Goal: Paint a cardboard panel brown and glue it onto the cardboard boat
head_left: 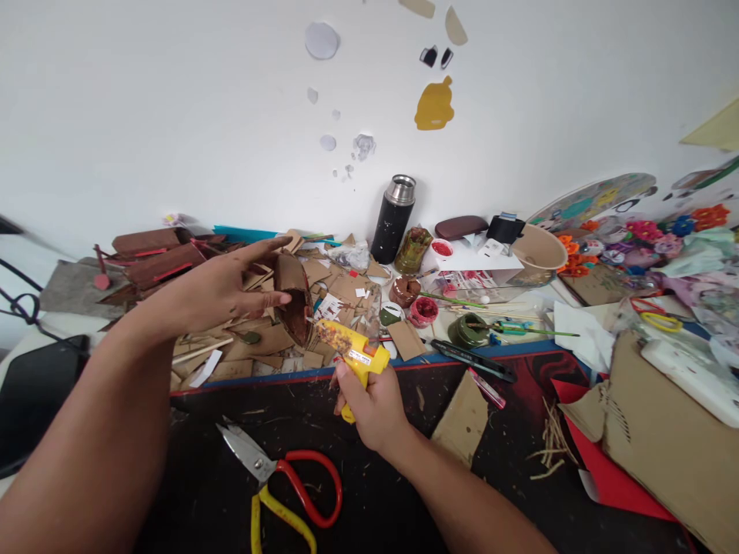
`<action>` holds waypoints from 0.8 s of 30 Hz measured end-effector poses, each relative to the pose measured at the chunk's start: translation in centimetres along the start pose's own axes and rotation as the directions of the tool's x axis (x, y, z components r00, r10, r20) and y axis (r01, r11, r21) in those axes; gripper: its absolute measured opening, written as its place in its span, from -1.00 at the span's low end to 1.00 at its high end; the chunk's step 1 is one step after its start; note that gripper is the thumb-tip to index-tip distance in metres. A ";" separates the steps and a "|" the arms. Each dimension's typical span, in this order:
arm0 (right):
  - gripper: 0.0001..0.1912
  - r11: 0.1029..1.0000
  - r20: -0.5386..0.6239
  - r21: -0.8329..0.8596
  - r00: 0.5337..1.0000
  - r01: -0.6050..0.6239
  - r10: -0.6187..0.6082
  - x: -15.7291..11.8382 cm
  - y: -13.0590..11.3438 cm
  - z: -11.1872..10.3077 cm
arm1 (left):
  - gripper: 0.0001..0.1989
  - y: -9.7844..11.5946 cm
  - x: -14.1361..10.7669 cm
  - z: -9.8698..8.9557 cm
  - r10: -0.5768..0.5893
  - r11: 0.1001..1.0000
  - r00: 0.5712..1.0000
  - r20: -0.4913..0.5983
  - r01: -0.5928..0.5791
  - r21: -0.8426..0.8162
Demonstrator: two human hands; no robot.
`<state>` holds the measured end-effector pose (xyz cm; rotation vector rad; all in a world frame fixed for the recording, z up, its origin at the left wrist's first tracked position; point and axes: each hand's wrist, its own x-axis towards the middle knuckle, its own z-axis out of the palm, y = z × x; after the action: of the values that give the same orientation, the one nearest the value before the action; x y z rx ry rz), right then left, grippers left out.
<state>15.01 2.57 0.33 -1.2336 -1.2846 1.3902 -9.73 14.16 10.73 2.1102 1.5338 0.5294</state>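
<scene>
My right hand (pixel 372 400) is wrapped around the handle of a yellow hot glue gun (pixel 361 355). The glue gun's nozzle points left, at the rim of a small brown boat-shaped cardboard piece (pixel 293 296). That piece is gripped by my left hand (pixel 231 285), with the thumb at its inner side and the forefinger stretched out over its far end. The hollow side of the piece faces the nozzle; whether the tip touches it I cannot tell. In front of my hands, large scissors (pixel 262 469) with red and yellow handles lie with their blades nearly closed.
Cardboard scraps (pixel 340 285) cover the work surface. A black thermos (pixel 395 219) stands by the wall, near paint pots (pixel 423 312) and a green pot (pixel 468 329). A black utility knife (pixel 473 360) lies along the board's edge. Brown cardboard models (pixel 165 261) are at left, a cardboard sheet (pixel 670 431) at right.
</scene>
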 end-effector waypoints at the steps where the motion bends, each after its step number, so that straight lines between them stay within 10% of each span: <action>1: -0.50 1.000 0.001 -0.005 1.000 0.003 -0.003 0.0 0.0 0.0 | 0.00 0.0 0.0 0.0 -0.006 1.000 1.000 0.009 0.006 0.020; 24: -0.49 1.000 -0.010 0.014 1.000 -0.017 0.017 0.1 0.0 0.0 | 0.02 -0.2 0.0 0.0 -0.052 0.997 0.995 0.084 0.046 0.067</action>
<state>15.02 2.64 0.34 -1.2437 -1.2584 1.4005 -9.86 14.19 10.61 2.1094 1.5693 0.3709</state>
